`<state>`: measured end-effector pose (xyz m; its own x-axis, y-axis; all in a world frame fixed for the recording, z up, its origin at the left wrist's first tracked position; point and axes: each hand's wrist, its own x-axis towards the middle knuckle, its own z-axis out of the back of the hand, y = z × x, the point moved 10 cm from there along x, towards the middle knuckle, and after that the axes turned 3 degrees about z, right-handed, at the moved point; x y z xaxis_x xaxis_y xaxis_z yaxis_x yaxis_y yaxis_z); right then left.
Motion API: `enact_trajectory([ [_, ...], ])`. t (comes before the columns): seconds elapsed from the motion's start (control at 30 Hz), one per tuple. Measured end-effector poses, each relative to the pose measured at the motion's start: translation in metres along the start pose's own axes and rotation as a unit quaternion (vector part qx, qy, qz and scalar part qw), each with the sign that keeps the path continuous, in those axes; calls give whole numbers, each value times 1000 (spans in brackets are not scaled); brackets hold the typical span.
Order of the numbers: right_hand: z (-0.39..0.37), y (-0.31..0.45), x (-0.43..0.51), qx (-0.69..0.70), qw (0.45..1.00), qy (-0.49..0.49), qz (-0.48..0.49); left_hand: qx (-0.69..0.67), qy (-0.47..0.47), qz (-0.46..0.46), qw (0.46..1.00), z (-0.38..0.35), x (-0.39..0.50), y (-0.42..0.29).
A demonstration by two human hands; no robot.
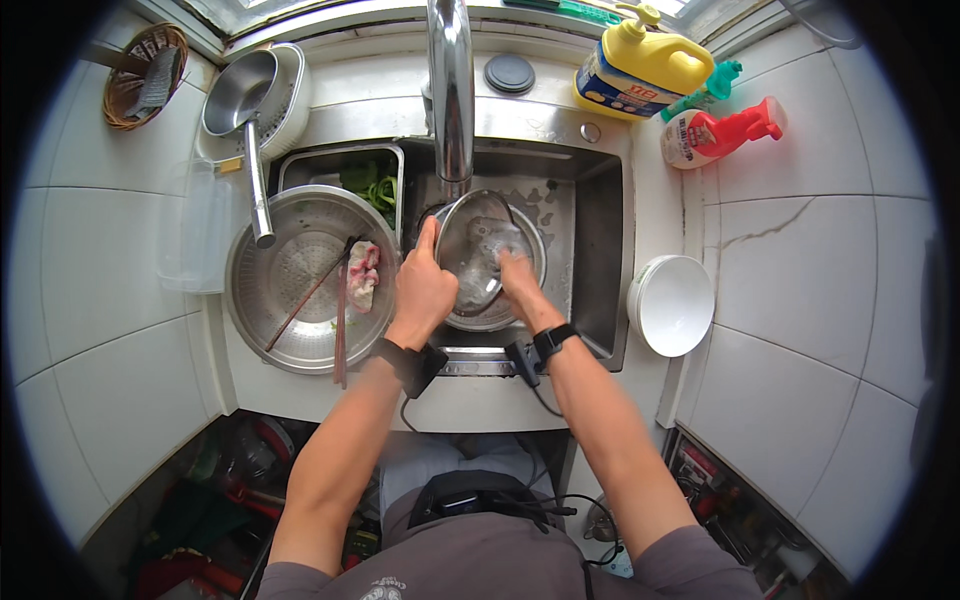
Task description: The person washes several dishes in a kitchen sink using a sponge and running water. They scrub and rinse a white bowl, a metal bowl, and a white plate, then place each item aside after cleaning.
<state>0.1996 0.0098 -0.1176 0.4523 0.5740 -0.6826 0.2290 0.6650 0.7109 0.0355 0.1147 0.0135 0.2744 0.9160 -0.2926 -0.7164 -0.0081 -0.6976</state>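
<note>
My left hand (426,285) grips the near left rim of a shiny round bowl (459,262), thumb up along its edge. The bowl is tilted over a round metal basin (534,232) in the sink, below the faucet (452,90). My right hand (519,277) reaches to the bowl's right side, fingers blurred and partly hidden. Something whitish and wet, perhaps water or foam, shows inside by the fingers; whether they hold anything is unclear. Left of my left hand is a wide steel basin (289,247) with wooden chopsticks (307,300) and a crumpled white-and-pink cloth (363,277).
Green leafy vegetables (379,187) lie in a rectangular metal tray (315,161). A long-handled saucepan (240,90) rests on a white colander (292,112). Stacked white bowls (675,306) stand right of the sink (600,262). A yellow pump bottle (637,64) and red-topped spray bottle (716,133) stand behind.
</note>
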Motion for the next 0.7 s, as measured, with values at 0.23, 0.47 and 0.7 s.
enact_trajectory([
  [0.23,15,32,31,-208,952,18,222,-92,160,132,974,-11,19,30],
  [0.47,-27,-37,-30,199,973,4,-121,-110,-57,72,990,-10,-24,2],
  [0.7,-26,-8,-25,48,992,114,-1,-84,-48,41,994,-13,-25,16],
])
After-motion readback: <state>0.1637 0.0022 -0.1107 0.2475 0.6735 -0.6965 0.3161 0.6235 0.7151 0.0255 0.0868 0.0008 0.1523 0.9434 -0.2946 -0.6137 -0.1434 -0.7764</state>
